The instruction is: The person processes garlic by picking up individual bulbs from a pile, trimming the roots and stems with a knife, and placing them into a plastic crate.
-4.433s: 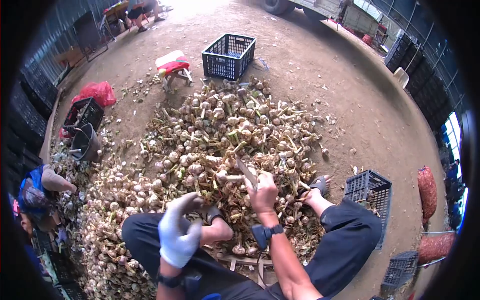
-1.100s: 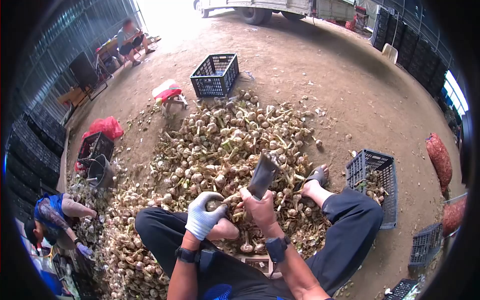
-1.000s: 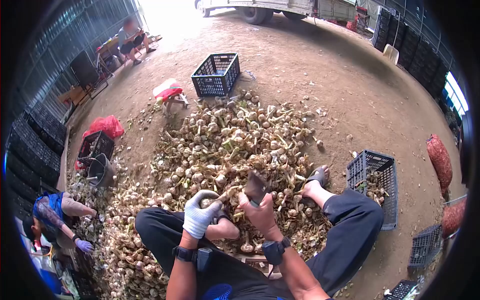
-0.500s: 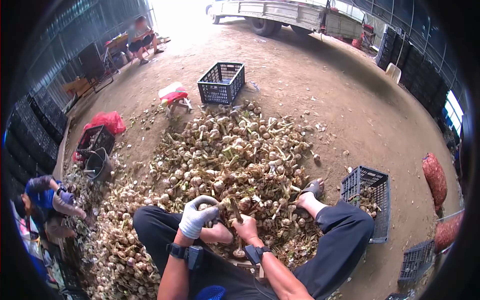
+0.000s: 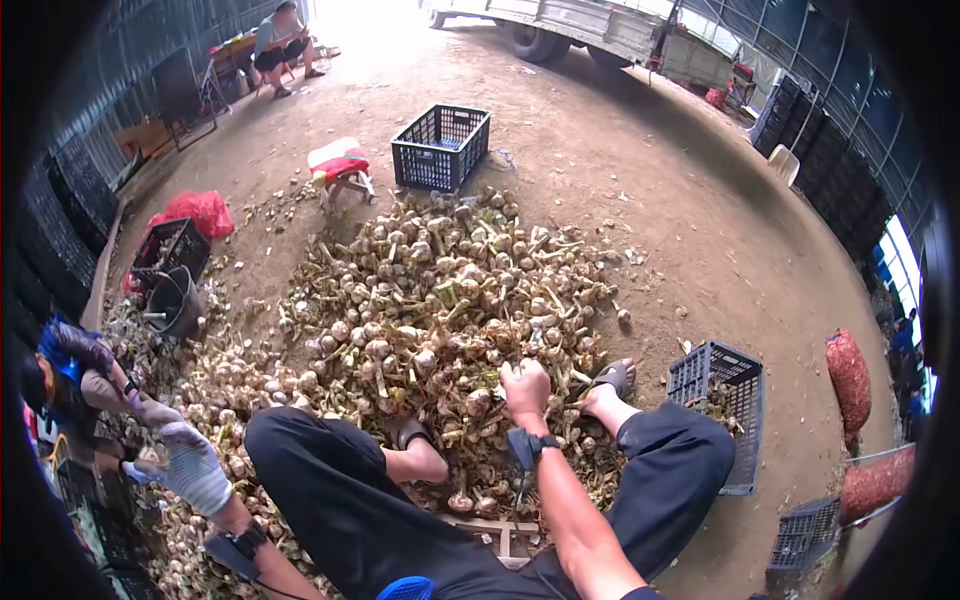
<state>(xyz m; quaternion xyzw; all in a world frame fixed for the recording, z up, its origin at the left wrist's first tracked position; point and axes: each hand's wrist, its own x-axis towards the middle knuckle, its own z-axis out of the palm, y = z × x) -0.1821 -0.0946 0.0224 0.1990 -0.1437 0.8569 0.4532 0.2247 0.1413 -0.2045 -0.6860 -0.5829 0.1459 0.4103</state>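
Observation:
My left hand (image 5: pixel 195 472), in a pale knitted glove, reaches out to the left over the garlic heap with its fingers stretched apart. No held thing shows in it. My right hand (image 5: pixel 526 388) is bare and closed above the middle of the heap. What it grips is hidden by the fingers. Below and around both hands lie garlic bulbs (image 5: pixel 425 360) with dry stalks and roots, spread in front of my legs and along my left side. A small wooden frame (image 5: pixel 500 527) shows between my legs.
A co-worker's gloved arm (image 5: pixel 125 390) is close to my left hand. Crates stand ahead (image 5: pixel 440 150) and by my right knee (image 5: pixel 715 415). A bucket (image 5: pixel 172 302), a covered stool (image 5: pixel 342 170), filled net sacks (image 5: pixel 848 385) and a truck (image 5: pixel 590 30) surround the heap.
My left hand has swung from beside my right hand out to the far left, and its fingers have opened. The right hand has moved slightly forward and right. The view has shifted a little.

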